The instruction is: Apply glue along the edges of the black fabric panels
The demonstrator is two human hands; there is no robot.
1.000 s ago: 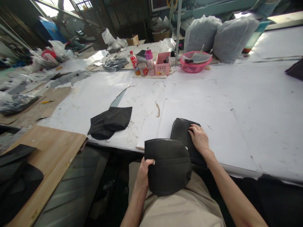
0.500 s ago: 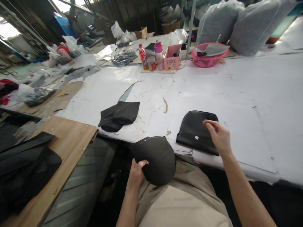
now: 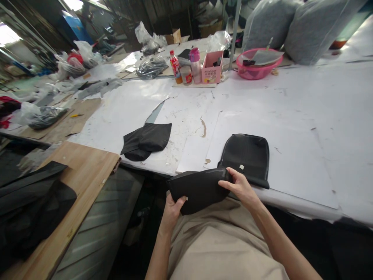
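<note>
Over my lap, a curved black leather-like piece (image 3: 201, 190) is held between both hands. My left hand (image 3: 173, 210) pinches its left end, thumb on top. At the right end, my right hand (image 3: 239, 186) grips it with thumb and fingers; some fingers are hidden behind it. Just beyond, another black piece (image 3: 246, 155) with a rounded top lies flat on the white-covered table (image 3: 297, 163), a small pale square on its surface. Several overlapping black pieces (image 3: 147, 140) rest near the table's front edge on the left.
A wooden board (image 3: 87, 159) with black material (image 3: 35, 202) stands at my left. Farther back are a red-labelled bottle (image 3: 176, 67), a purple-lidded bottle (image 3: 195, 66), a pink box (image 3: 212, 68), a pink basin (image 3: 258, 66) and large grey sacks (image 3: 317, 33).
My right hand has moved left and down from above the piece on the table and taken hold of the held piece's right end. That piece is now tilted and looks flatter.
</note>
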